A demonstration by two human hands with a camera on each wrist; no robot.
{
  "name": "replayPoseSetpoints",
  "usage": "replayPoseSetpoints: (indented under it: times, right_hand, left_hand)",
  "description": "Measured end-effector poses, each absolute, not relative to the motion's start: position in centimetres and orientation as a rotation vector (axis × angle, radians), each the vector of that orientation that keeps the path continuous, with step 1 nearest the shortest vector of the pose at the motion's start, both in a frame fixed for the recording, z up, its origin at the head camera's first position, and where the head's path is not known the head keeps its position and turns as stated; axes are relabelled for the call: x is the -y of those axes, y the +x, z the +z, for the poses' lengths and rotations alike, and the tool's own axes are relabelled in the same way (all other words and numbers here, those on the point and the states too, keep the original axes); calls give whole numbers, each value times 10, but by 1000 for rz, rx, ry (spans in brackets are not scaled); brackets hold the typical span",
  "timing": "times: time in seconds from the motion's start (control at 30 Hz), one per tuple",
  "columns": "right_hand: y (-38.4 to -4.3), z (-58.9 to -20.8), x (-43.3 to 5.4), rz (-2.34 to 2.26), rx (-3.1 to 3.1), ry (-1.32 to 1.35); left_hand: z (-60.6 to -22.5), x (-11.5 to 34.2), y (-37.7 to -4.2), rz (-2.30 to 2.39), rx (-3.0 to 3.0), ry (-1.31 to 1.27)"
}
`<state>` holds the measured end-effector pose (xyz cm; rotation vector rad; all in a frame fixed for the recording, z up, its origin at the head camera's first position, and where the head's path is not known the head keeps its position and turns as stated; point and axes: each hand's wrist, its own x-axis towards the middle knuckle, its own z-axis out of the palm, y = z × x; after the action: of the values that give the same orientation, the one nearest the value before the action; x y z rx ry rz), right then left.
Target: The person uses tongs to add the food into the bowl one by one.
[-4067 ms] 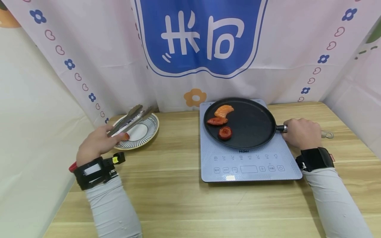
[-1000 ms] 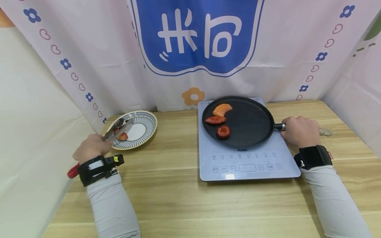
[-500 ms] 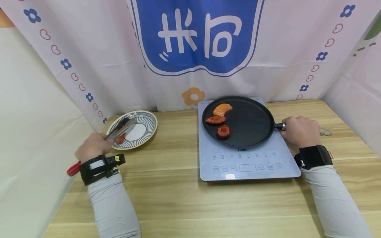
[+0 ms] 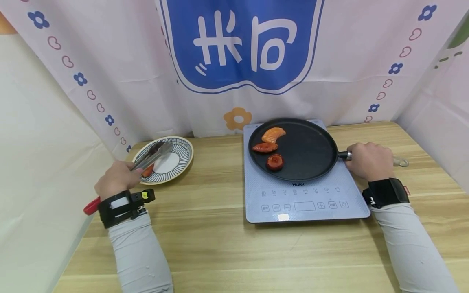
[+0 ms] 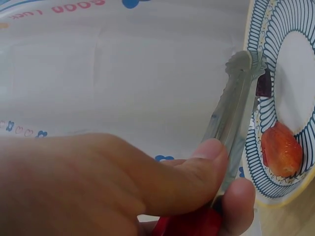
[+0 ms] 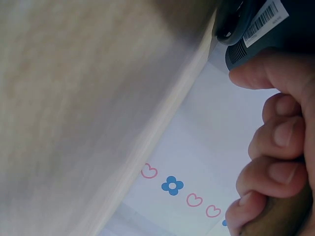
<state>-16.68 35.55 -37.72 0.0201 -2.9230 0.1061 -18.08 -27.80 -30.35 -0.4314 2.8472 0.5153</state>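
My left hand (image 4: 116,179) holds metal tongs (image 4: 152,156) with a red handle, their tips over a striped-rim plate (image 4: 183,160) at the left. An orange-red food piece (image 5: 281,150) lies on the plate. A small dark purple piece (image 5: 264,86) shows beside the tong tips in the left wrist view; whether they grip it I cannot tell. At the right, my right hand (image 4: 371,162) grips the handle (image 6: 275,216) of a flat black pan (image 4: 304,152). The pan holds an orange salmon-like slice (image 4: 274,134), a reddish long piece (image 4: 265,147) and a round red slice (image 4: 275,162).
Beneath the pan is a pale blue induction cooker (image 4: 307,213) with a touch panel. Both stand on a wooden table (image 4: 205,232). A printed curtain (image 4: 146,81) hangs close behind the plate and cooker.
The tongs, earlier raised across the plate, have come down toward its left part. Over the last second their tips shift slightly up and right. The right hand stays on the pan handle.
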Motion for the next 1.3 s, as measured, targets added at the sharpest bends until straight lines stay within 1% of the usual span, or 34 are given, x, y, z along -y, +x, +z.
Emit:
replayPoseSetpoints:
  times: [1.3]
  right_hand:
    - [-167,-376,-357,87,2947,12]
  left_hand:
    - [-296,272,-182,529,-2815,-344]
